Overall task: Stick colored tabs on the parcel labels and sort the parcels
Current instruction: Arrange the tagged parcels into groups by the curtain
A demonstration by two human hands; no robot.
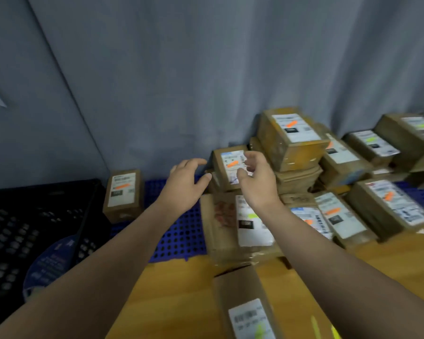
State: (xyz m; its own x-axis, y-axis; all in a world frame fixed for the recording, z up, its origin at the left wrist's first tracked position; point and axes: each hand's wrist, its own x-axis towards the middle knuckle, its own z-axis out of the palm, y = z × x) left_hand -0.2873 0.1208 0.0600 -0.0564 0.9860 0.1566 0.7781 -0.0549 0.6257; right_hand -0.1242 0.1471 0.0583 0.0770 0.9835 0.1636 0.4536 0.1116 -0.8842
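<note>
A small brown parcel [227,167] with a white label and an orange tab stands on other parcels at the back centre. My left hand [185,183] hovers just left of it, fingers loosely curled and holding nothing. My right hand [257,178] is in front of the parcel's right side, fingers bent over the label; I cannot tell whether it touches. A flat parcel [233,223] with a yellow-green tab lies below my hands. Another parcel [247,307] with a yellow-green tab sits nearest to me.
Several orange-tabbed parcels [291,140] are stacked at centre right, green-tabbed ones [375,143] at far right. One orange-tabbed parcel [124,194] stands alone on the blue perforated mat [179,231]. A black crate [30,226] is at left. A grey curtain [181,69] hangs behind.
</note>
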